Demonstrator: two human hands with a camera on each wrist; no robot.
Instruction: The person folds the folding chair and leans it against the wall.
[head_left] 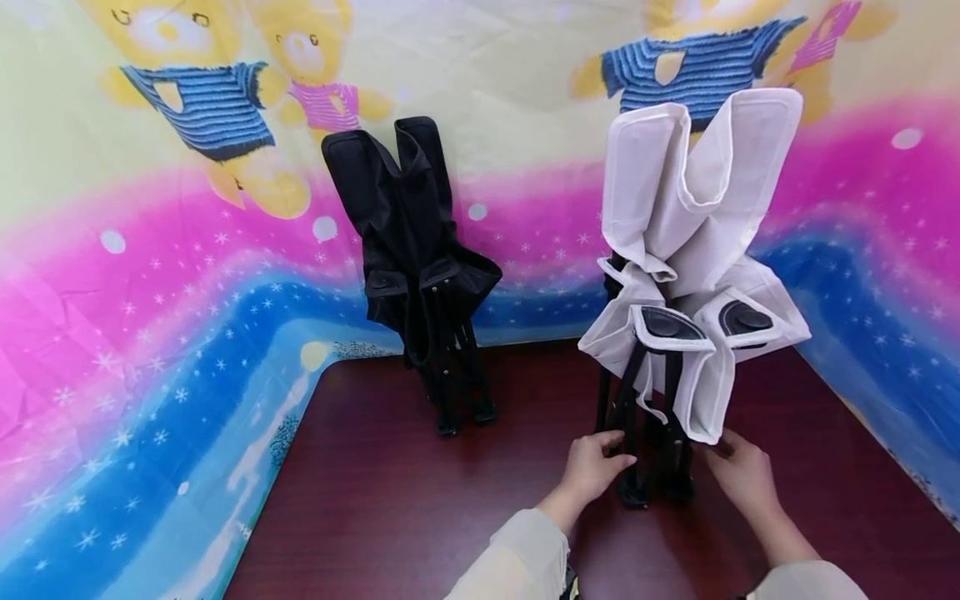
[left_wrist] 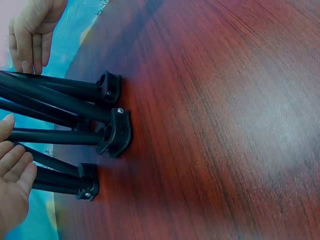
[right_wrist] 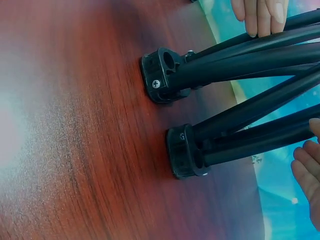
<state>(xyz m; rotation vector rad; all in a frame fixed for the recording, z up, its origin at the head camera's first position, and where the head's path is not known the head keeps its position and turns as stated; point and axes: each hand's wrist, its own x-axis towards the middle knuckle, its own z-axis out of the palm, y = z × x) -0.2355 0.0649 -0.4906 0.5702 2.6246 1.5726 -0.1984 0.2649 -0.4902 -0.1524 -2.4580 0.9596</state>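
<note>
A white folding chair [head_left: 701, 192], folded up, stands upright on its black tube legs on the dark red-brown table [head_left: 517, 483]. Black mesh-like patches [head_left: 670, 323] show on its cloth arms. My left hand [head_left: 592, 468] is at the lower left legs, thumb and fingers apart; the left wrist view shows its fingers lying loosely against the black tubes [left_wrist: 60, 136]. On the other side, my right hand [head_left: 744, 473] is close beside the legs below the hanging cloth, fingers fairly straight. Plastic feet [right_wrist: 185, 152] rest on the tabletop.
A black folding chair [head_left: 405, 225], also folded, stands farther back on the left of the table. Behind both hangs a printed cloth [head_left: 540, 217] with bears, pink and blue bands. The table's left edge slants away toward the back.
</note>
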